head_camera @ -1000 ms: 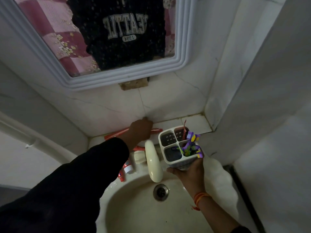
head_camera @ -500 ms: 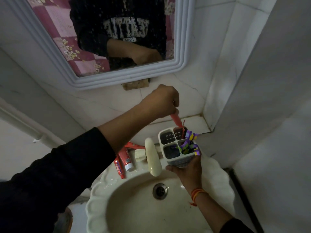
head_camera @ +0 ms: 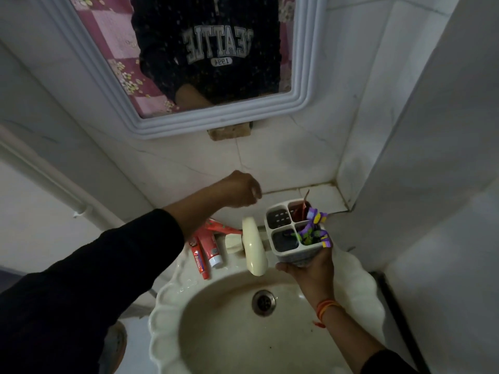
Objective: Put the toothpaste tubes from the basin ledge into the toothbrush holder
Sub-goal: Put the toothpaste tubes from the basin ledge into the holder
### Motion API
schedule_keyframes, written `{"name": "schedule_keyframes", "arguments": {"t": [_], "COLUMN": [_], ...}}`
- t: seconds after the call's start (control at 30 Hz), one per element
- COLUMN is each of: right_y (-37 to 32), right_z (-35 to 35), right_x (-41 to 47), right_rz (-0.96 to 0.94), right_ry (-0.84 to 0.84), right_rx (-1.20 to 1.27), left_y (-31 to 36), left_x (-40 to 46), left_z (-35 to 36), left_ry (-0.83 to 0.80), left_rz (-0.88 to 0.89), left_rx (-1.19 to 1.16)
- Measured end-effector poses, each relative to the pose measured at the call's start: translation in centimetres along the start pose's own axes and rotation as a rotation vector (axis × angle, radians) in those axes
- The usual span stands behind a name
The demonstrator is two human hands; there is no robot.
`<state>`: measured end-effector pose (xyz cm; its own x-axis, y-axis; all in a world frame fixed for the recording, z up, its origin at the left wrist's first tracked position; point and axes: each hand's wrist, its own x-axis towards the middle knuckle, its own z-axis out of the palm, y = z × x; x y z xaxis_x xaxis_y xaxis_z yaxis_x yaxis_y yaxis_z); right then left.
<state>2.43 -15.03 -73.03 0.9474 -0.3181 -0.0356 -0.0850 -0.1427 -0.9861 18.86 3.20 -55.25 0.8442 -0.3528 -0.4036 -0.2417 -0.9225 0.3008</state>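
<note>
My right hand [head_camera: 307, 268] grips the white four-compartment toothbrush holder [head_camera: 280, 251] from below, above the basin's right side. Purple and green toothbrushes [head_camera: 314, 229] fill its near right compartment, and a red toothpaste tube [head_camera: 298, 211] stands in the far right one. My left hand [head_camera: 240, 190] hovers left of the holder with fingers loosely curled and nothing visible in it. On the basin ledge lie a red tube with a white cap [head_camera: 209, 244], a thinner red tube [head_camera: 199, 261] beside it and another red tube [head_camera: 221, 228] behind.
A cream tap spout [head_camera: 253, 249] juts over the basin [head_camera: 167, 319] between the tubes and the holder. A pale soap bar [head_camera: 232, 242] sits beside the tap. The drain [head_camera: 264, 302] lies below. A white-framed mirror [head_camera: 216, 122] hangs above; a wall stands close on the right.
My left hand carried a red tube from the ledge, lowered it into the holder's far right compartment, let go and drew back to the left.
</note>
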Motion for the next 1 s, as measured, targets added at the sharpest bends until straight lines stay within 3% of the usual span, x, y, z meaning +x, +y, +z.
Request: {"name": "schedule_keyframes", "arguments": {"t": [0.1,0.37,0.57,0.73,0.83,1.0], "right_y": [0.1,0.0,0.0,-0.2,-0.8,-1.0], "right_z": [0.0,0.3,0.3,0.5,0.6,0.4], "right_x": [0.0,0.0,-0.1,-0.1,-0.3,-0.6], "right_rz": [0.003,-0.009,0.001,-0.023,-0.028,-0.018], "right_ry": [0.013,0.018,0.019,0.016,0.018,0.029], "right_rx": [-0.008,-0.076,-0.078,-0.066,-0.042,-0.026], "left_y": [-4.3,-7.1,-4.9,-0.9,1.6,5.0], "left_x": [0.0,-0.1,-0.5,-2.7,-4.0,-5.7], "left_z": [2.6,5.8,2.0,-1.9,-3.9,-3.5], "left_ry": [-0.064,-0.171,-0.062,0.281,0.404,0.377], "left_rz": [-0.018,-0.014,0.011,0.128,0.214,0.32], "left_rx": [0.317,0.587,0.378,0.255,0.194,0.199]}}
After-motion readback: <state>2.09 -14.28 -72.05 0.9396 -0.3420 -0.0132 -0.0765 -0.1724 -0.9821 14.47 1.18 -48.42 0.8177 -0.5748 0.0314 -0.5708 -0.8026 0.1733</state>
